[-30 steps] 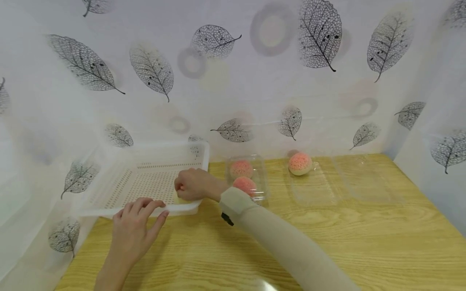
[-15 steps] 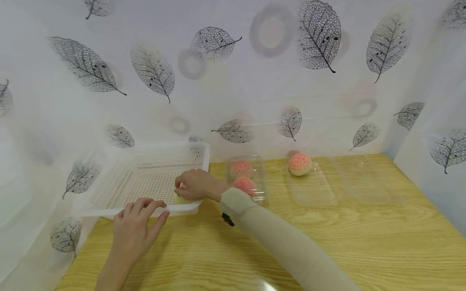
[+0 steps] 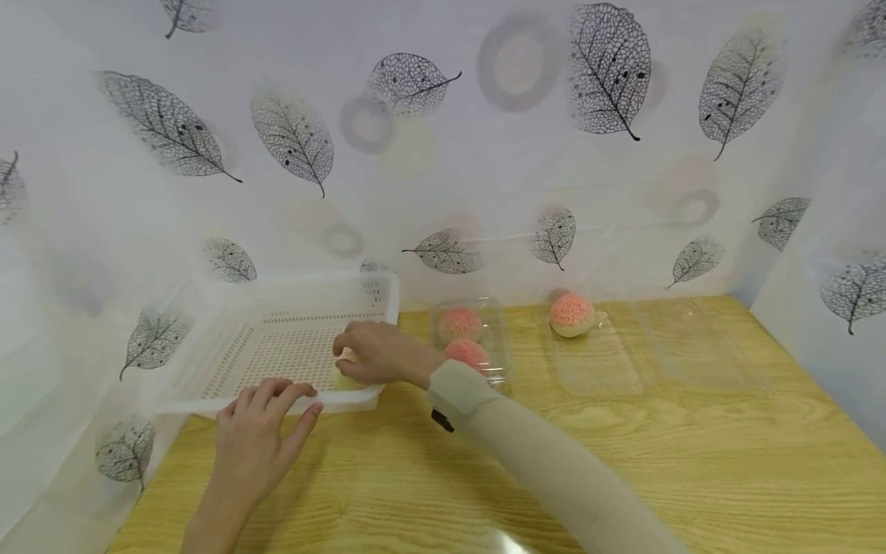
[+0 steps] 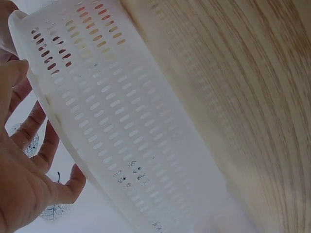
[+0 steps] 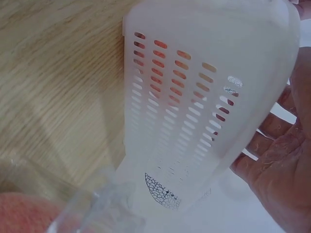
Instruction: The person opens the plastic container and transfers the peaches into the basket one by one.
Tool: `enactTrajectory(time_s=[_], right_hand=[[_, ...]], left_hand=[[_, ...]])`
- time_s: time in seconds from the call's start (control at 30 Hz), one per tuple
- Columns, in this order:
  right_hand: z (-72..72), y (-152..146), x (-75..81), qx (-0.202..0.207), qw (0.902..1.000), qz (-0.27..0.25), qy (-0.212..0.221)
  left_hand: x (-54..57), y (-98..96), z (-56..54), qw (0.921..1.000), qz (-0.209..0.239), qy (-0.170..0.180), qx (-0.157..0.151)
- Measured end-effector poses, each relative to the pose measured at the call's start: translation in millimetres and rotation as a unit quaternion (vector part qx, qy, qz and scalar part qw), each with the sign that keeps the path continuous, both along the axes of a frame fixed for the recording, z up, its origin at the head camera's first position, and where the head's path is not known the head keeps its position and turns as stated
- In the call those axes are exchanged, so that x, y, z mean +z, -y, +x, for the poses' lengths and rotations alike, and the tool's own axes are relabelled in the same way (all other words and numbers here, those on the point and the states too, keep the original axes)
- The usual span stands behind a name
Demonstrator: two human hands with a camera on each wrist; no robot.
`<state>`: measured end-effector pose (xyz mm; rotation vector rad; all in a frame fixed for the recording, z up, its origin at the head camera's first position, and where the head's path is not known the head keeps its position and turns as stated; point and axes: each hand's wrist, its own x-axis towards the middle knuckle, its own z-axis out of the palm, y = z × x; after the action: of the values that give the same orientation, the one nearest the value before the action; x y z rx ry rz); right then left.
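Observation:
A white slotted plastic basket (image 3: 277, 400) stands at the left of the table. My left hand (image 3: 256, 431) holds its front rim loosely, with bent fingers over the rim and the thumb (image 4: 14, 73) on the near side. My right hand (image 3: 381, 352) reaches into the basket's front right corner, its fingers and thumb curved round a round bun (image 3: 350, 378) with a pale yellow base. Most of this bun is hidden by the hand and the rim. In the right wrist view, pink and yellow show through the basket's slots, with the right hand (image 5: 284, 145) beyond the rim.
Right of the basket, a clear plastic box (image 3: 497, 331) holds two pink-topped buns (image 3: 460, 325). Farther right, another bun (image 3: 571, 315) sits at the back of a second clear box (image 3: 598, 365). A third clear box (image 3: 699, 346) stands beyond. Leaf-printed curtains surround the table.
My right hand's fingers have spread a little wider, so more of the bun shows between finger and thumb; its forearm has shifted slightly right. The left hand stays at the rim.

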<state>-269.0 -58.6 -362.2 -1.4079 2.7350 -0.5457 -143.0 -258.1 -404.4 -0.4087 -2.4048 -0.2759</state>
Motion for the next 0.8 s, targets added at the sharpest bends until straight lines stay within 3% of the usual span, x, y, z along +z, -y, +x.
enactTrajectory(time_s=[0.27,0.8], right_hand=[[1.9,-9.8,6.6,0.014,0.9991,0.002,-0.039],[12.5,-34.8,24.6,-0.022,0.9947,0.043,-0.091]], left_hand=[[1.3,-1.7,1.1,1.0000,0.003,0.005,0.002],[1.1,-1.3,1.3,0.9998,0.009,0.017,0.005]])
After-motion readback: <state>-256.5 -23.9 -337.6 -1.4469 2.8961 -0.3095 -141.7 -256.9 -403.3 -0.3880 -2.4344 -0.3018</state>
